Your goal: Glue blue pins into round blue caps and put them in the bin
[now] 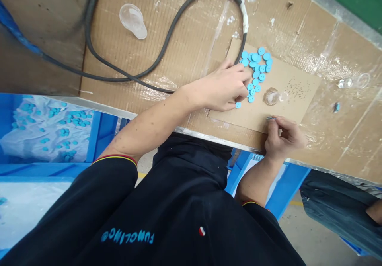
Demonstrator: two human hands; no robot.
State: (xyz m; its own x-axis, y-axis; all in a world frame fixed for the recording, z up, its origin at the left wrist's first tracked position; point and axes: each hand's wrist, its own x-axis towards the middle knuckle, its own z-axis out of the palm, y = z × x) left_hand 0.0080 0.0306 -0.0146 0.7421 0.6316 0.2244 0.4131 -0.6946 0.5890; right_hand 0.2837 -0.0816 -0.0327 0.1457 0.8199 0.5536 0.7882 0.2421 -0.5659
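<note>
Thumb and curled fingers of my left hand (225, 87) close at the edge of a small round blue disc (238, 105), low on the cardboard sheet (286, 69). Several more blue discs (256, 75), some with small holes, lie in a loose cluster beside and beyond that hand. My right hand (283, 136) pinches a small thin piece (270, 118) between thumb and forefinger above the sheet's near edge; its kind is too small to make out. Between the hands and farther back stands a small clear plastic cup (271, 96). Tiny dark bits (298, 88) are scattered to its right.
A thick black cable (176, 23) loops over the cardboard-covered table, passing behind my left hand. Clear plastic pieces (133, 21) lie at the left and right (355, 82). Blue bins (98, 134) stand below the front edge, one holding discs on white lining. Another person's dark clothing (340, 206) shows at right.
</note>
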